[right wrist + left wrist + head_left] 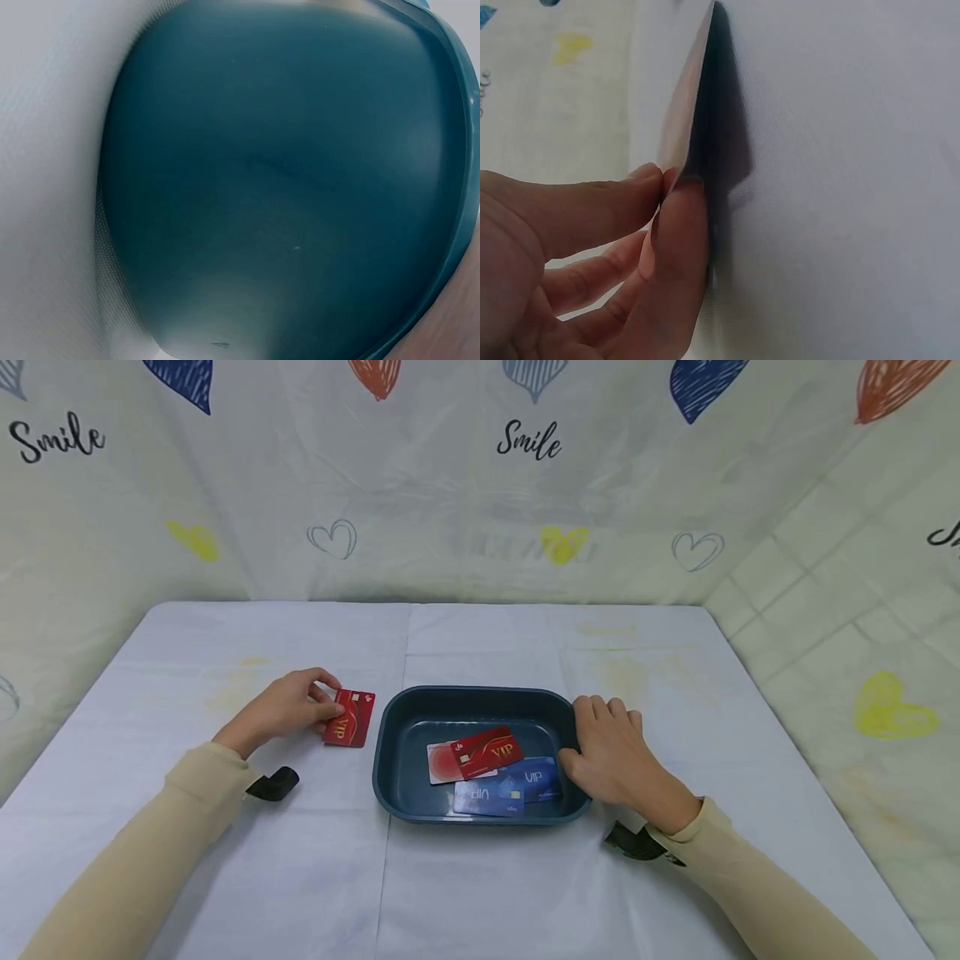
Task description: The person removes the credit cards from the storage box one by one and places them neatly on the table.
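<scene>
My left hand [288, 703] pinches a red VIP card [358, 727] between thumb and fingers, just left of a dark teal tray [405, 781]. In the left wrist view the card [688, 112] appears nearly edge-on beyond the thumb and fingertips. My right hand [618, 756] grips the tray's right end, thumb over the rim. Inside the tray, another red VIP card [498, 752] overlaps a pale card with a red circle [442, 764]. Two blue VIP cards, a nearer one [480, 799] and a farther one [546, 777], overlap beside them. The right wrist view shows mostly the tray's outer wall [285, 187].
A white cloth [480, 885] covers the table. Behind it hangs a pale patterned sheet [435, 477] with hearts and lettering. Black straps, one at the left wrist [274, 784] and one at the right [636, 842], stick out below the sleeves.
</scene>
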The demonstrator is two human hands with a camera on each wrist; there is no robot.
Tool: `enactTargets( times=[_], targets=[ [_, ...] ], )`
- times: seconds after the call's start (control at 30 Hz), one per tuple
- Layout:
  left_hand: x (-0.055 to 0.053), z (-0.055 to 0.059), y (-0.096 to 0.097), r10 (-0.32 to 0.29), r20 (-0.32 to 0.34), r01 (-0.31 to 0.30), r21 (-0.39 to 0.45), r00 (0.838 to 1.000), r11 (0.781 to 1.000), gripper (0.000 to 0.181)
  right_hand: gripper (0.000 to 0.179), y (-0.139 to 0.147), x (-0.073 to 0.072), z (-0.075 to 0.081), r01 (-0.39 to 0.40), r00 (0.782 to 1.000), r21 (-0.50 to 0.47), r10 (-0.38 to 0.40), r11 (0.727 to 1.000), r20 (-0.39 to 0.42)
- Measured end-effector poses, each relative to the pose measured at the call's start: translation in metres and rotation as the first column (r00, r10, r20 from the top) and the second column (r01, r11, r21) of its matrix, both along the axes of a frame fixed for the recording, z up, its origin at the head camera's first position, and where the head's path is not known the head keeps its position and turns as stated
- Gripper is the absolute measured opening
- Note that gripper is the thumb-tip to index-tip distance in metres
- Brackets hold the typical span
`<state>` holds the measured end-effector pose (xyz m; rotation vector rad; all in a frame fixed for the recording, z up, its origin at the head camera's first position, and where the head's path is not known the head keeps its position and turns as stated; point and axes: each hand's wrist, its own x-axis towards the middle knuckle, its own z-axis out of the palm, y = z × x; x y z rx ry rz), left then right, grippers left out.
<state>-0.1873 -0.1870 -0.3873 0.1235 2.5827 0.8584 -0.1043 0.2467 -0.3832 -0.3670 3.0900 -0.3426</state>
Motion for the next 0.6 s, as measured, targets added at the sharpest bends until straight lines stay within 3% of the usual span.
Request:
enactTargets(
  times=[0.37,0.6],
  targets=[
    [0.004,0.01,0.01,-0.055,-0.02,0.053,-0.087,0.998,0.995,0.048,0.024,0.0,0.001,0.002,0.002,1.0,-0.009,-0.002,1.0,0.012],
    [0.008,0.014,0.008,-0.051,-0.06,0.044,-0.107,0.997,0.993,0.048,0.025,0.0,0.001,0.002,0.001,1.0,-0.011,-0.001,1.0,0.01]
  ],
)
